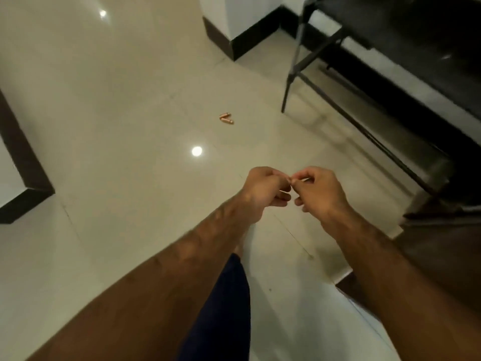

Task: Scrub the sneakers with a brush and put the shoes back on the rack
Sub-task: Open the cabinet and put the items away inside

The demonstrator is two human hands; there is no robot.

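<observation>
Head view, looking down at a glossy pale tiled floor point(117, 105). My left hand point(263, 190) and my right hand point(321, 190) meet just right of the frame's centre, fingertips touching, both curled and pinching something thin and pale between them. It is too small to name. Both hands are raised above the floor and hold nothing that belongs to the task.

No sneaker, brush or plainly recognisable shoe rack appears in view, so I cannot give the sneakers' position or long axis from here. The likeliest candidate lies in the upper right of the frame: a dark metal-framed piece of furniture point(338, 82), its legs and rails running diagonally from the top centre toward the right edge. Whether it is the rack, I cannot tell. It lies up and to the right of my hands, and my right hand is the nearer one.

Two small copper-coloured cylinders point(226, 118) rest on the floor above and left of my hands, well apart from them.

I judge the scrubbing step is not under way.
</observation>
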